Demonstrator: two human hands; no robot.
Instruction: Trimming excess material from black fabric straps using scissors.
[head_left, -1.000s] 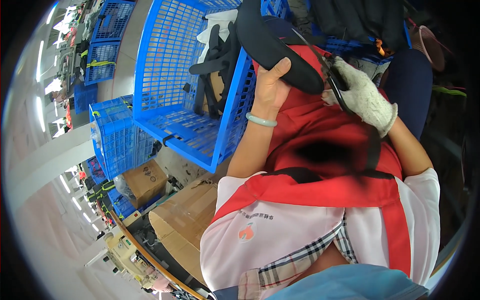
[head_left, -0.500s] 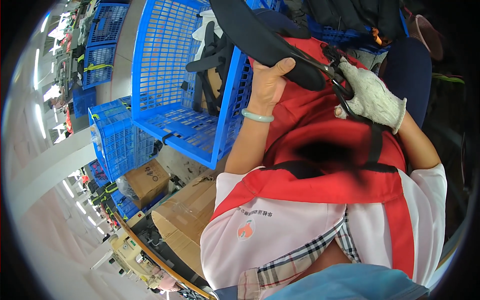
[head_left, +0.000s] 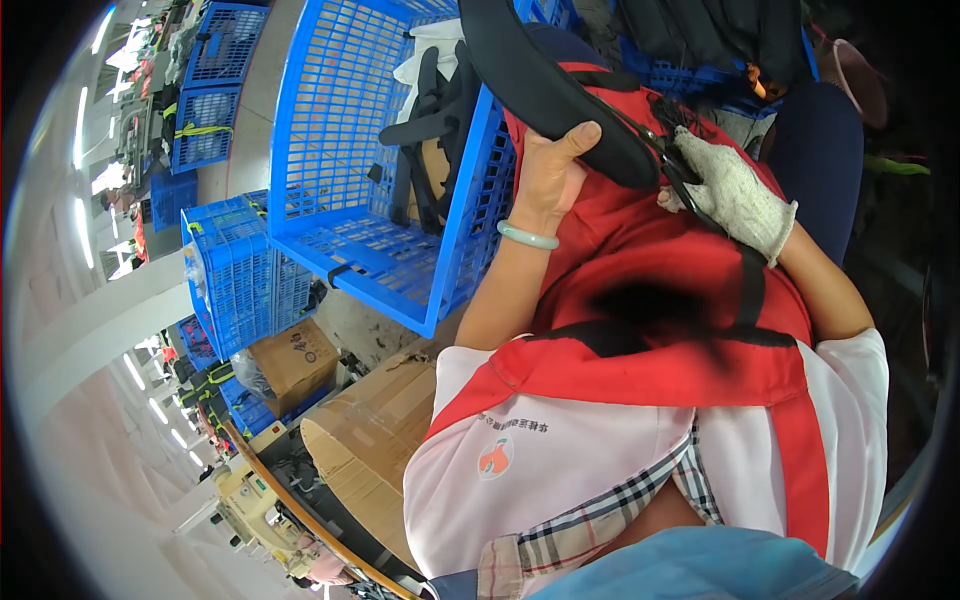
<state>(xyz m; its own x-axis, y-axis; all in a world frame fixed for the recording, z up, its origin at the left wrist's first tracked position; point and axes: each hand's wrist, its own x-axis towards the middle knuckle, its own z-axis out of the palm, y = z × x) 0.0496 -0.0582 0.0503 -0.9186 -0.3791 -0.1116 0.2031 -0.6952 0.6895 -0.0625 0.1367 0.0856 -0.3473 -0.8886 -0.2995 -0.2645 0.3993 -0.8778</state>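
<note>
Just right of the big blue basket point(head_left: 390, 303), in the head view, the person's bare left hand point(head_left: 548, 175) pinches a curved black strip point(head_left: 545, 90) near its lower end. The thumb presses on the strip from the near side; the fingers go underneath, mostly hidden. The strip rises up and left from this hand, passing over the basket's upper right corner, while its rounded lower end pokes out beyond the thumb, farther from the basket.

Farther right of the basket, the right hand point(head_left: 735, 195), in a white knitted glove, is curled around the black handles of a pair of scissors point(head_left: 682, 188). Their blades point up and left, right beside the strip's lower end; whether they bite into it, one cannot tell. Both hands are above a red apron point(head_left: 590, 250).

Inside the basket lie more black strips point(head_left: 415, 130) and a white cloth point(head_left: 432, 45). Left of the basket stand blue crates point(head_left: 240, 270); below it, a cardboard box point(head_left: 370, 430).
</note>
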